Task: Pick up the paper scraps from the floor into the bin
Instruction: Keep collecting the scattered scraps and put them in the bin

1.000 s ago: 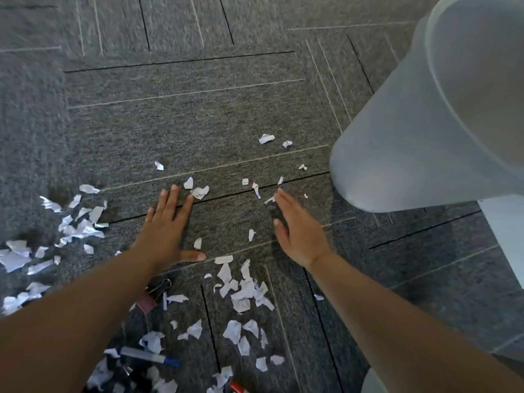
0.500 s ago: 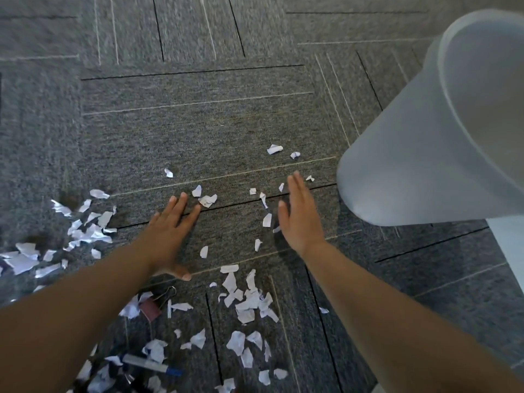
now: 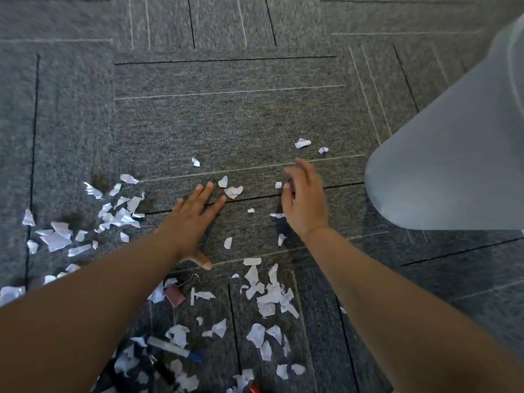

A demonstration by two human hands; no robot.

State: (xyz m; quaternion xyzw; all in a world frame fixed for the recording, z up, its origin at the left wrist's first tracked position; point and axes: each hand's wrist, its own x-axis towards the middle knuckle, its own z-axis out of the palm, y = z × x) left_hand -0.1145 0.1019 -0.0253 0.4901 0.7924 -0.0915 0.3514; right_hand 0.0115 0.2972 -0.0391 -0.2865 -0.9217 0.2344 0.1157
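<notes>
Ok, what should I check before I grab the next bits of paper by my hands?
1. Left hand free: ok, flat on the grey carpet, holding nothing.
2. Right hand empty: cannot tell, its fingers are curled and blurred.
3. Translucent white plastic bin near: ok, just right of the right hand.
4. Torn white paper scraps within reach: ok, several lie between the hands.
5. Only paper in the pile: not ok, a pink binder clip and a blue-capped white marker lie among the nearer scraps.
</notes>
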